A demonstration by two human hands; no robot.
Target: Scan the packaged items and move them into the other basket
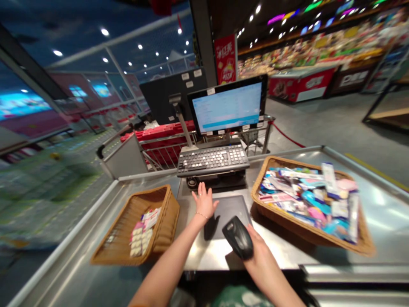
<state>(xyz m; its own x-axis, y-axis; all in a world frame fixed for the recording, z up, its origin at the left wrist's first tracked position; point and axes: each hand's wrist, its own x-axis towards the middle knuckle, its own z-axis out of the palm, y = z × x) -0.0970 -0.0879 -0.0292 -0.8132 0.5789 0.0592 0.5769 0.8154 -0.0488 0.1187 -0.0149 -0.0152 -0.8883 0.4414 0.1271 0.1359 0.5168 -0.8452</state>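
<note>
My right hand [260, 251] is wrapped round a black handheld barcode scanner [238, 236], held above the metal counter. My left hand [204, 202] reaches forward with its fingers spread and nothing in it, over the left edge of a dark grey flat pad [231, 209]. Just beyond the left fingertips is a black keyboard [212, 158] on a raised stand. To the right, a wicker basket [268, 202] is heaped with packaged items, including what look like toothbrushes [287, 185]. Left of my left arm, another wicker basket [166, 230] holds a few small packs [142, 238].
A lit monitor [228, 106] stands behind the keyboard, with a second screen [172, 94] facing away beside it. Behind them are metal cart rails and red crates [169, 128]. The metal counter [383, 221] has a raised rim. A red rope [287, 134] hangs beyond.
</note>
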